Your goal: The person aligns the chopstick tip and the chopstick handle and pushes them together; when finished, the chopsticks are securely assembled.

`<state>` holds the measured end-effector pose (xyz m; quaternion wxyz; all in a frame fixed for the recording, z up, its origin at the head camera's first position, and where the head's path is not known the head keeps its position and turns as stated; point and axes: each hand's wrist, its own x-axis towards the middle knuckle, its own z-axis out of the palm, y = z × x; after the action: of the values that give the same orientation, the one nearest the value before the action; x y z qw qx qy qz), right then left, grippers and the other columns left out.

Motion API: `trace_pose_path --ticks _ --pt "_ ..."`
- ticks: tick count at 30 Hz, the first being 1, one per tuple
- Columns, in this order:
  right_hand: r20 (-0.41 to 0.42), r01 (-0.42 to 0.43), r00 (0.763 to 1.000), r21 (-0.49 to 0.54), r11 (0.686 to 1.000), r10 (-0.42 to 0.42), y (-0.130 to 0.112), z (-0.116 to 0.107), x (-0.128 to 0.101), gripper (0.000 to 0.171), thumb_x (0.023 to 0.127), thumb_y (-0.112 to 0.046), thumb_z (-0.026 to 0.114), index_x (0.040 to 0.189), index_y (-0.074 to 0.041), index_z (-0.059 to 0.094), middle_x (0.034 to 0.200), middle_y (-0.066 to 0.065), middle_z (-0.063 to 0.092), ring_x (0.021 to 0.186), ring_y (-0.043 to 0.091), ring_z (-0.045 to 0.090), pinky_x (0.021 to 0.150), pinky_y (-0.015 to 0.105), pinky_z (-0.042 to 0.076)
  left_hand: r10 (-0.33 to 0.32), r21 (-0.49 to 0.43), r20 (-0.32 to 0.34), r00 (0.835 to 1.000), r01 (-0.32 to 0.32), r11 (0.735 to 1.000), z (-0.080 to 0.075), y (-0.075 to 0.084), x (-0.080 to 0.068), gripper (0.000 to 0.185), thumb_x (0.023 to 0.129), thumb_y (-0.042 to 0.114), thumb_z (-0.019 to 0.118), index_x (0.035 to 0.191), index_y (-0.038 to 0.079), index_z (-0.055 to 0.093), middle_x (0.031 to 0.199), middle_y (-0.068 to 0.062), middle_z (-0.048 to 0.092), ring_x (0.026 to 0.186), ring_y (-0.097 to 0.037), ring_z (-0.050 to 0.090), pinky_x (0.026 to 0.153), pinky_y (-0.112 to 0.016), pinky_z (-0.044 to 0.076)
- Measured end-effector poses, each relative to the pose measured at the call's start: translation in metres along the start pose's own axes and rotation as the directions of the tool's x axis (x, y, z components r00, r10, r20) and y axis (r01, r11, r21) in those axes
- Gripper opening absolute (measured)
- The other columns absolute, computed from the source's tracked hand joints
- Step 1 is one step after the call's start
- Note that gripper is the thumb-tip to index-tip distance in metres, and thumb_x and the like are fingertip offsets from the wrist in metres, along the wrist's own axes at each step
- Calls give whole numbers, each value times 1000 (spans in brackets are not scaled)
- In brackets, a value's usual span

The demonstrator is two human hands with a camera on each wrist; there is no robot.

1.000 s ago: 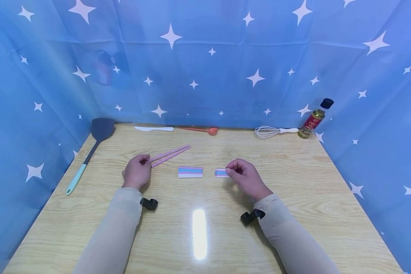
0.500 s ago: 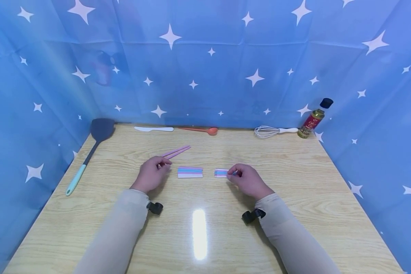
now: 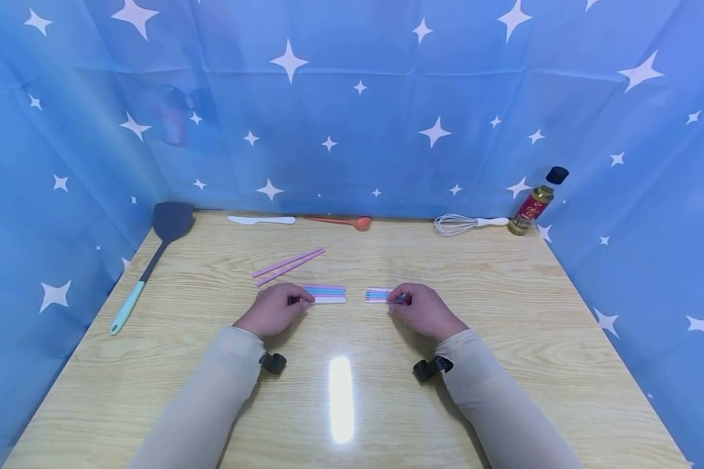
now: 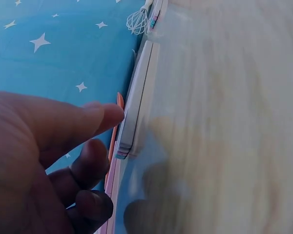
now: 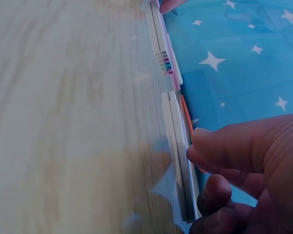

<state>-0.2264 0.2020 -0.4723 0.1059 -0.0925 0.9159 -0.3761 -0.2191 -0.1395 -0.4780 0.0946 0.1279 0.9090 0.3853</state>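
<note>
In the head view, a row of thin pink, blue and white sticks point(image 3: 328, 294) lies left of the table's middle. My left hand point(image 3: 274, 309) is at its left end, thumb and index close together, covering that end. In the left wrist view, the left thumb point(image 4: 83, 119) lies beside this stack point(image 4: 136, 97), fingers loosely bent. A similar row of sticks point(image 3: 377, 296) lies to the right, with my right hand point(image 3: 425, 311) over its right part. The right wrist view has the right thumb and fingertips right beside the stack point(image 5: 180, 156); contact is unclear.
Two pink chopsticks point(image 3: 290, 266) lie behind my left hand. Along the back edge are a white knife point(image 3: 262, 220), an orange spoon point(image 3: 360, 223), a whisk point(image 3: 457, 225) and an oil bottle point(image 3: 530, 207). A spatula point(image 3: 173, 221) lies at the left edge. Starred blue curtains enclose the table.
My left hand has left the pink chopsticks, which stay lying on the table, and moved right to the left row's end. My right hand has lowered slightly over the right row.
</note>
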Motion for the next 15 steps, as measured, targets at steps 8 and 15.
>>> trace_pose_path --ticks 8,15 --pt "7 13 1000 0 1000 -13 -2 -1 -1 10 97 -15 74 106 -13 76 85 4 60 73 20 52 67 35 44 -2 20 1 1000 2 1000 -1 1 -1 18 104 17 65 116 19 80 123 -2 74 117 -23 65 102 -46 50" --pt "8 13 1000 -26 1000 -13 -2 -1 -1 4 96 -13 75 100 -12 74 83 3 59 72 19 52 66 34 43 -3 38 20 1000 2 999 -3 1 -1 2 99 16 73 97 18 74 87 2 60 81 -17 53 78 -37 43"
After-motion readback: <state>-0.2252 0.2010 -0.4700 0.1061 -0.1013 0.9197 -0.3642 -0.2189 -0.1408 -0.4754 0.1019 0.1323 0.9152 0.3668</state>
